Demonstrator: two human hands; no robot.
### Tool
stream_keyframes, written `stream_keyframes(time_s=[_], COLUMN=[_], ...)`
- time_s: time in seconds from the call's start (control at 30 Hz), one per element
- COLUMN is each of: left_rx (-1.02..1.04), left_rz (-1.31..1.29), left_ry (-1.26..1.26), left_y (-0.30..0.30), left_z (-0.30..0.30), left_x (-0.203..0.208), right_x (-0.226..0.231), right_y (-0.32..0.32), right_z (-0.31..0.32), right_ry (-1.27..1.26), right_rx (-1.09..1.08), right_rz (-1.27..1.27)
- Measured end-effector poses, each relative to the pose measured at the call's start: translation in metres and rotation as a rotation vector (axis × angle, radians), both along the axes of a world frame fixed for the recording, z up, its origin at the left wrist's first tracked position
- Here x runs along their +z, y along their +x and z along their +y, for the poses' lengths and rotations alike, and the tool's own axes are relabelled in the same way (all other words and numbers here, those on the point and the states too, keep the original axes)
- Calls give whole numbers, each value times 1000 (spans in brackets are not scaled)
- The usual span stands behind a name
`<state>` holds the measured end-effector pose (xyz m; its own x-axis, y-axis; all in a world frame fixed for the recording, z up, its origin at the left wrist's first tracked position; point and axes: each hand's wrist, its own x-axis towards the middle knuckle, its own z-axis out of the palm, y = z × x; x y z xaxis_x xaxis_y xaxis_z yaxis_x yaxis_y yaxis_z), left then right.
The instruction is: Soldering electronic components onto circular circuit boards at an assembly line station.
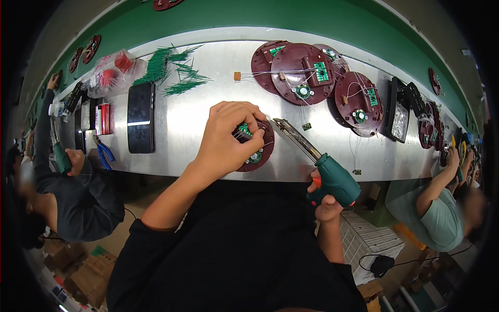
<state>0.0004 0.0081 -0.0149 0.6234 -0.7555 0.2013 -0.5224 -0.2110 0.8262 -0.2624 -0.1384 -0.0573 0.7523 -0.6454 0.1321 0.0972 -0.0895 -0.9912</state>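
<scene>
My right hand point(326, 205) grips a green soldering gun point(337, 179) with a red trigger, its metal tip pointing up and left. That tip ends a little to the right of my left hand point(228, 138). Thumb and forefinger of the left hand are pinched together above a round maroon cover point(266, 151) at the bench's near edge. Whatever lies between those fingertips is too small to make out. Part of a green circuit board point(243, 130) and thin pale wires show under the hand, with a round speaker-like part point(254, 157) below; the hand hides the rest.
Several maroon covers point(291, 65) with boards and wires overlap at the back right. A pile of green wires point(161, 65) lies back left, near a plastic bag point(112, 73), black phone point(141, 118) and blue pliers point(104, 153). A black tray point(397, 117) stands right. Co-workers sit on both sides.
</scene>
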Motion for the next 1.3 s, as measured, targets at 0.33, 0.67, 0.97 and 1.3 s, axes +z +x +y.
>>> stream_keyframes(time_s=[0.33, 0.67, 0.97, 1.3], left_rx=[-86, -358, -411, 80], left_rz=[-76, -199, -423, -346], left_ry=[84, 275, 361, 271], left_y=[2, -1, 10, 172], left_z=[4, 29, 22, -50], left_x=[11, 38, 52, 67], right_x=[4, -8, -12, -3], right_y=[2, -2, -4, 5], right_z=[-2, -4, -10, -7], right_ry=[-5, 25, 180, 227], right_rx=[-71, -65, -8, -31], right_rz=[54, 5, -71, -174])
